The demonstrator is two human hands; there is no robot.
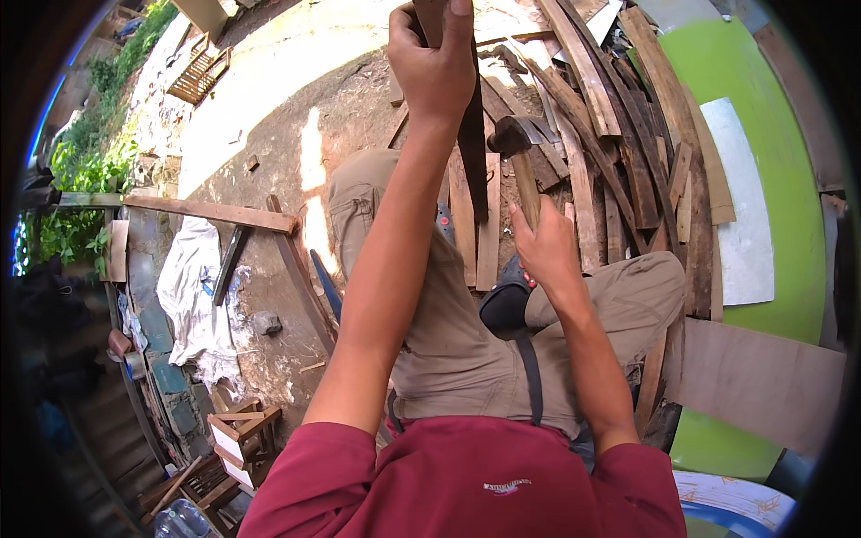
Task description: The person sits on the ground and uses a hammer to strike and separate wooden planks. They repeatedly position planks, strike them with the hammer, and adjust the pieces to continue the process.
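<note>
My left hand (432,76) is raised at the top of the view, fingers closed around a long dark wooden board (473,166). The board hangs down past my wrist toward the ground, and its upper end runs out of the picture. Lower and to the right, my right hand (549,244) grips the wooden handle of a hammer (526,186). The hammer's dark metal head points up and sits just right of the board, with no contact that I can make out. My bent legs in tan trousers (466,377) lie below both hands.
Many loose planks (619,152) are piled ahead and to the right. A green panel (789,161) with a white sheet (737,202) stands at far right. On the left are a propped beam (211,210), white cloth (193,296) and a small wooden frame (242,439).
</note>
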